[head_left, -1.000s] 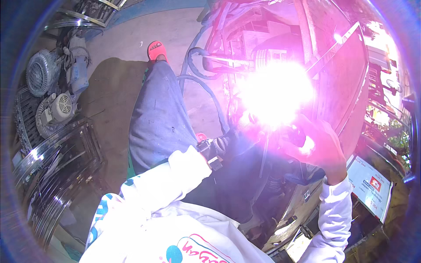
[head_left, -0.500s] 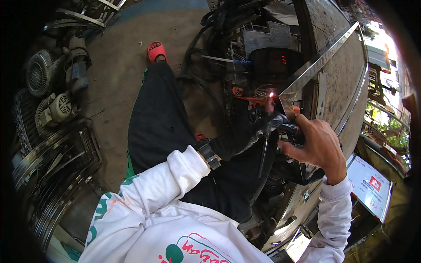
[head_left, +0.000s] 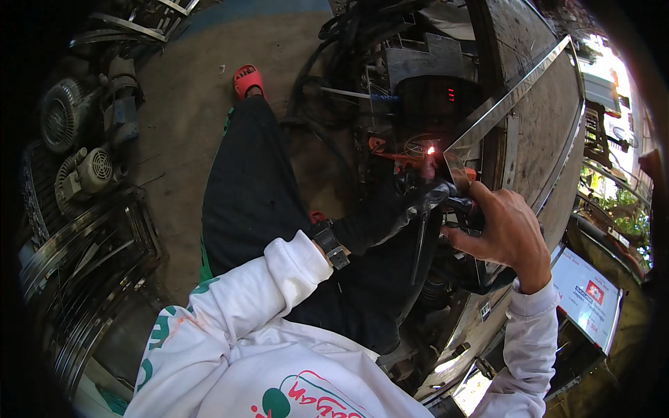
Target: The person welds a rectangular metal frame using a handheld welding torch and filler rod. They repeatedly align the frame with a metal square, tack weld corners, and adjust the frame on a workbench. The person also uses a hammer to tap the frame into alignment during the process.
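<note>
My left hand [head_left: 426, 200], in a black glove, is closed around a welding torch [head_left: 428, 167] with a reddish nozzle. A bright glow shows at the nozzle's tip, beside the angled end of a shiny metal tube frame [head_left: 516, 93]. A thin dark rod [head_left: 419, 247] points down from under the glove. My bare right hand [head_left: 503, 226] is curled around a dark handle [head_left: 463, 204] next to the glove, thumb below and fingers above. Whether that handle belongs to the torch is hard to tell, as the fingers partly hide it.
The frame lies on a worn wooden tabletop [head_left: 550, 115]. Behind the torch stands a dark machine [head_left: 435, 97] with a red display, near black cables [head_left: 306, 76]. Motors [head_left: 94, 171] and metal frames [head_left: 90, 279] crowd the left. A white printed panel [head_left: 587, 296] is at right.
Both hands and the torch hold almost the same place. The glow at the nozzle's tip has shifted slightly in shape.
</note>
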Action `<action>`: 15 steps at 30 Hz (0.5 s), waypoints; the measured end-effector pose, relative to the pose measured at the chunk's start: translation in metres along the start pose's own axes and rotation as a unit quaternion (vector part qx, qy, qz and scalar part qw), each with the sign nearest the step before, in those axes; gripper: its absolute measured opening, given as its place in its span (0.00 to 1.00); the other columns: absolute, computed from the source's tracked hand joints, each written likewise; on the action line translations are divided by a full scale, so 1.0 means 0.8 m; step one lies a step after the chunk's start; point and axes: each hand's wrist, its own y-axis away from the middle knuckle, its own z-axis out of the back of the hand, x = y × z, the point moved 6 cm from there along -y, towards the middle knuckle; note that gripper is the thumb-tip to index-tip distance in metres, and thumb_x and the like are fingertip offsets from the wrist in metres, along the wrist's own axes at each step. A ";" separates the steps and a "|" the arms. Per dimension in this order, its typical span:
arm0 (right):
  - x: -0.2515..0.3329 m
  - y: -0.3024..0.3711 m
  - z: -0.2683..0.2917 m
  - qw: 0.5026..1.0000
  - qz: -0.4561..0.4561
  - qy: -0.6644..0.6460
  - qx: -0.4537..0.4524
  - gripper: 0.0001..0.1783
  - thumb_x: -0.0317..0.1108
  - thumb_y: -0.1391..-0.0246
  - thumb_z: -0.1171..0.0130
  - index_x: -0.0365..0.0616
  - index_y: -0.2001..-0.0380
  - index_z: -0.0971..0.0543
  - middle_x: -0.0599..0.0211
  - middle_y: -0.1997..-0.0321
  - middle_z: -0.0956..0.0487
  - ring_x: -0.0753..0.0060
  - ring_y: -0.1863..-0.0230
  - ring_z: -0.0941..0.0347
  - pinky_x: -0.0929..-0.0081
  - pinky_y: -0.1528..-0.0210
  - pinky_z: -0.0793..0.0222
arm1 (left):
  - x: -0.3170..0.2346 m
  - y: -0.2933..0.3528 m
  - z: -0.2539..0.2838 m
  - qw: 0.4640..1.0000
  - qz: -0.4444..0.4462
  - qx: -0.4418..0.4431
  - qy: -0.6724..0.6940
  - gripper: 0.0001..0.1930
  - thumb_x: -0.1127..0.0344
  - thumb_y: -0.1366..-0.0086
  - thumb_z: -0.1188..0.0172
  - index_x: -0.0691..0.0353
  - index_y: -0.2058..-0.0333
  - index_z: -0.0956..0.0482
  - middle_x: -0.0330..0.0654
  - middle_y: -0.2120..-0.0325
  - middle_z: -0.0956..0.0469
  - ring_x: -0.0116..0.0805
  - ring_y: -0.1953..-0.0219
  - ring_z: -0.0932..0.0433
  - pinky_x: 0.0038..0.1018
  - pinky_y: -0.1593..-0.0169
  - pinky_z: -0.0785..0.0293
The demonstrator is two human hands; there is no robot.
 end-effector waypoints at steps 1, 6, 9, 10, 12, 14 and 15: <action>-0.001 0.001 0.000 1.000 -0.006 0.018 0.005 0.31 0.51 0.57 0.26 0.42 0.54 0.18 0.55 0.76 0.19 0.49 0.72 0.19 0.59 0.63 0.27 | -0.001 0.000 -0.001 1.000 0.003 0.004 0.021 0.15 0.65 0.23 0.43 0.64 0.43 0.20 0.42 0.46 0.18 0.29 0.43 0.21 0.27 0.38 0.26; -0.002 0.000 -0.001 1.000 0.010 -0.018 -0.011 0.29 0.50 0.56 0.26 0.43 0.55 0.18 0.57 0.78 0.19 0.47 0.74 0.20 0.58 0.65 0.27 | 0.000 0.002 0.000 0.999 0.009 -0.015 -0.028 0.16 0.64 0.22 0.44 0.64 0.42 0.21 0.44 0.45 0.18 0.31 0.41 0.22 0.29 0.36 0.27; -0.003 0.000 -0.003 1.000 0.020 -0.015 -0.016 0.30 0.51 0.57 0.26 0.38 0.59 0.19 0.55 0.79 0.20 0.46 0.75 0.21 0.56 0.66 0.28 | 0.002 0.002 0.002 1.000 0.005 -0.023 -0.004 0.15 0.65 0.22 0.44 0.65 0.44 0.20 0.44 0.46 0.18 0.32 0.41 0.22 0.29 0.36 0.27; -0.003 0.000 -0.003 0.999 0.021 -0.011 -0.021 0.30 0.51 0.57 0.26 0.38 0.59 0.19 0.55 0.79 0.20 0.46 0.75 0.21 0.56 0.66 0.29 | 0.001 0.001 0.001 1.000 -0.004 -0.016 0.002 0.15 0.65 0.23 0.43 0.63 0.43 0.21 0.43 0.46 0.18 0.31 0.43 0.21 0.28 0.38 0.26; -0.003 0.001 -0.003 0.999 0.023 -0.006 -0.028 0.29 0.51 0.57 0.26 0.38 0.60 0.20 0.55 0.79 0.20 0.46 0.75 0.21 0.56 0.66 0.29 | -0.001 -0.001 -0.001 1.000 -0.010 0.005 -0.009 0.15 0.66 0.23 0.43 0.63 0.42 0.22 0.42 0.46 0.18 0.30 0.44 0.20 0.29 0.38 0.25; -0.004 0.003 -0.004 0.999 0.019 0.007 -0.031 0.29 0.52 0.57 0.26 0.38 0.60 0.20 0.55 0.80 0.21 0.45 0.75 0.21 0.56 0.66 0.29 | -0.001 -0.001 -0.004 1.000 -0.011 0.021 -0.018 0.15 0.66 0.23 0.44 0.62 0.41 0.22 0.41 0.45 0.19 0.29 0.45 0.20 0.28 0.39 0.25; -0.003 0.003 -0.003 0.999 0.025 -0.003 -0.037 0.29 0.52 0.57 0.26 0.38 0.60 0.20 0.55 0.80 0.21 0.45 0.75 0.21 0.56 0.66 0.29 | -0.002 -0.001 -0.005 0.999 -0.012 0.028 -0.018 0.15 0.66 0.23 0.44 0.61 0.42 0.22 0.40 0.46 0.19 0.29 0.45 0.20 0.28 0.39 0.24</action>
